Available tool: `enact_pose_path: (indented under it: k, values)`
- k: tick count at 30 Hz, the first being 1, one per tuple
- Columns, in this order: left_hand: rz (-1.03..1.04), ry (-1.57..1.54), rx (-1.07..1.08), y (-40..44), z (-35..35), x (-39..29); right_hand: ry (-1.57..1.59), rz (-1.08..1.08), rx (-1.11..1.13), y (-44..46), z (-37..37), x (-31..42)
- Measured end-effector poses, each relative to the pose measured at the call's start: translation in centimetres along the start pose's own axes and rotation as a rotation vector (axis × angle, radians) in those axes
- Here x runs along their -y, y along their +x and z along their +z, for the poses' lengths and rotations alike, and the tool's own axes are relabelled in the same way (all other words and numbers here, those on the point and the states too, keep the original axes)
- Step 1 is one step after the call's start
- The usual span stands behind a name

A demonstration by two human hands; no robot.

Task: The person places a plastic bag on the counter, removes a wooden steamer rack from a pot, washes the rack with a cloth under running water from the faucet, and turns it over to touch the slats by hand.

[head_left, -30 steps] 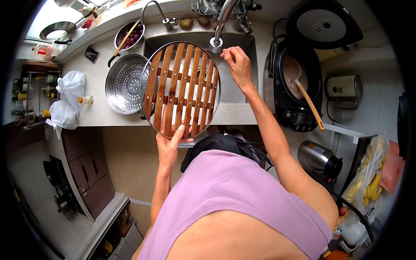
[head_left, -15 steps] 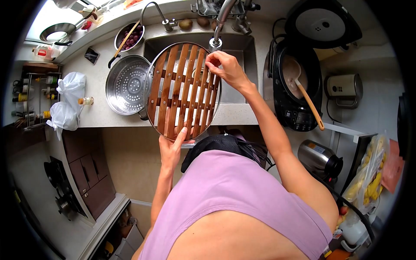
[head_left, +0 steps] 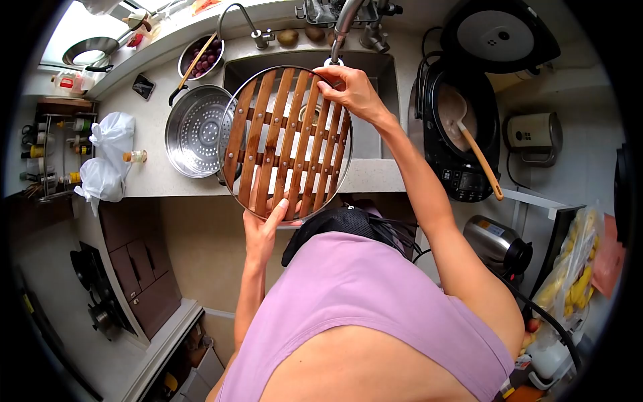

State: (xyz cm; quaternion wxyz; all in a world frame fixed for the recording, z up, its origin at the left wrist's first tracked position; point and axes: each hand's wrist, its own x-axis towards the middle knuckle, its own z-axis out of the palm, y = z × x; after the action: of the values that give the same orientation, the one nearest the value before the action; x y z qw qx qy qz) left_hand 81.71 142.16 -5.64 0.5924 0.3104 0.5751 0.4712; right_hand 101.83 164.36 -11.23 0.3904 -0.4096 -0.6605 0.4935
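A round wooden slatted rack (head_left: 289, 141) with a thin metal rim is held tilted over the front of the sink (head_left: 375, 137). My left hand (head_left: 262, 228) grips its lower edge, thumb on top and fingers behind the slats. My right hand (head_left: 351, 92) pinches the rack's upper right edge, just below the faucet (head_left: 343, 27). Left of the rack, a perforated metal steamer pot (head_left: 195, 130) rests on the counter, partly covered by the rack's rim.
A bowl of dark round fruit (head_left: 206, 60) with a wooden-handled utensil stands behind the steamer. An open black cooker (head_left: 462, 171) holding a ladle (head_left: 479, 157) is at right. White plastic bags (head_left: 104, 174), a small bottle (head_left: 136, 157) and a phone (head_left: 143, 87) lie at left.
My right hand has come from beside the faucet down to the rack's upper right edge and taken hold of it. The rack has shifted slightly right.
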Motion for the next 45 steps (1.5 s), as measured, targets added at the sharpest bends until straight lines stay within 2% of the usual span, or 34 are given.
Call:
enact_pose_path:
  k: [6,19,21,24,25,27,35,37,45]
  values:
    - [0.030,-0.030,-0.001,0.1,0.3,-0.2,-0.118,-0.069,-0.036,0.3,0.3,0.2]
    - [0.012,-0.037,0.015,0.0,0.4,-0.2,-0.026,-0.024,-0.039,0.4,0.3,-1.0]
    - [0.006,-0.034,0.023,0.0,0.4,-0.2,-0.195,-0.158,-0.051,0.4,0.2,-0.9]
    - [0.011,-0.017,0.022,0.0,0.6,-0.1,-0.186,-0.281,-0.093,0.0,0.3,1.4]
    - [0.001,-0.020,0.028,0.1,0.2,-0.1,-0.185,-0.279,-0.091,0.1,0.5,1.9]
    - [-0.009,-0.021,0.037,0.1,0.1,0.1,-0.180,-0.160,0.108,0.1,0.5,2.5]
    - [-0.032,0.010,0.073,0.1,0.1,0.7,-0.188,-0.161,0.061,0.2,1.0,1.6]
    - [-0.027,0.014,0.073,0.1,0.1,0.8,-0.275,-0.314,0.004,0.7,1.2,0.0]
    - [-0.008,0.025,0.075,0.2,0.2,0.9,-0.287,-0.238,-0.010,0.0,1.6,2.0]
